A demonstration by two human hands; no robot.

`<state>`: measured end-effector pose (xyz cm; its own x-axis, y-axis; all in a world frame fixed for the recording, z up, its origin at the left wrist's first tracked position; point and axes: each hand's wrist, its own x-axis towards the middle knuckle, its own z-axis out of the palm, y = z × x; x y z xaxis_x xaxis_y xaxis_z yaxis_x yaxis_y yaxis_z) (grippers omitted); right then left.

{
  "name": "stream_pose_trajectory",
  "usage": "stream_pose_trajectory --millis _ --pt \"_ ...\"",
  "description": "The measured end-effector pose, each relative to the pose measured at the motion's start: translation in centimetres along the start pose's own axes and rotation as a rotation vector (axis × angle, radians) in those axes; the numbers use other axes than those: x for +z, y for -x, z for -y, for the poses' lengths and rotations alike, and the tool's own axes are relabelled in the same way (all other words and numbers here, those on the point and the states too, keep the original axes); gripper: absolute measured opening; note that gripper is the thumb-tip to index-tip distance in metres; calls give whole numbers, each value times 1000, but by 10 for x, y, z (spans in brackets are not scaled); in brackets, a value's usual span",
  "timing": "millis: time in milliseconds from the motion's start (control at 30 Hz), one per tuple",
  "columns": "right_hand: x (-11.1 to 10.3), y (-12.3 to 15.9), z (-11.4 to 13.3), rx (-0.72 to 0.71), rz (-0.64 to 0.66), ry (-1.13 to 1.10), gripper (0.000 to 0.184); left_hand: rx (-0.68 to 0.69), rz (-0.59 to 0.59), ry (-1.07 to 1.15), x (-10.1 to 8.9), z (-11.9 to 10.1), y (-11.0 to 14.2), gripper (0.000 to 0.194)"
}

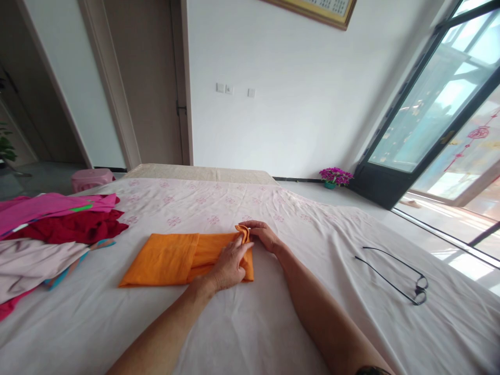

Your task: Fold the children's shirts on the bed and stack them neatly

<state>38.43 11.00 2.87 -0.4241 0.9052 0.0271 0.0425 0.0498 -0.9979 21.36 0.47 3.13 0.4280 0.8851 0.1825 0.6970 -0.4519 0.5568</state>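
A folded orange cloth [167, 258] lies flat on the pale pink bedsheet [273, 323] in the middle of the view. My left hand [228, 265] rests on the cloth's right end, fingers stretched and pressing it down. My right hand [263, 234] is at the cloth's far right corner, its fingers pinched on a small raised fold of the orange fabric. Both forearms reach in from the bottom edge.
A pile of clothes [50, 229] in pink, dark red and beige lies at the left. A black cord with a small clip [402, 276] lies on the sheet at the right. A pink stool [91, 179], a flower pot [335, 177] and a glass door [441, 114] stand beyond.
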Motion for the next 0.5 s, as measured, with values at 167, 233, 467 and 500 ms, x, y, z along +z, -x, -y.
stream_pose_trajectory --millis 167,233,467,500 --pt "2 2 6 -8 27 97 29 33 -26 -20 1 1 2 79" --pt "3 0 6 -2 37 151 23 42 -45 -29 3 2 3 79" --pt "1 -16 5 -252 94 619 20 80 -164 -183 10 -3 10 71" --pt "2 -17 5 -262 122 698 22 102 -183 -227 10 -5 12 72"
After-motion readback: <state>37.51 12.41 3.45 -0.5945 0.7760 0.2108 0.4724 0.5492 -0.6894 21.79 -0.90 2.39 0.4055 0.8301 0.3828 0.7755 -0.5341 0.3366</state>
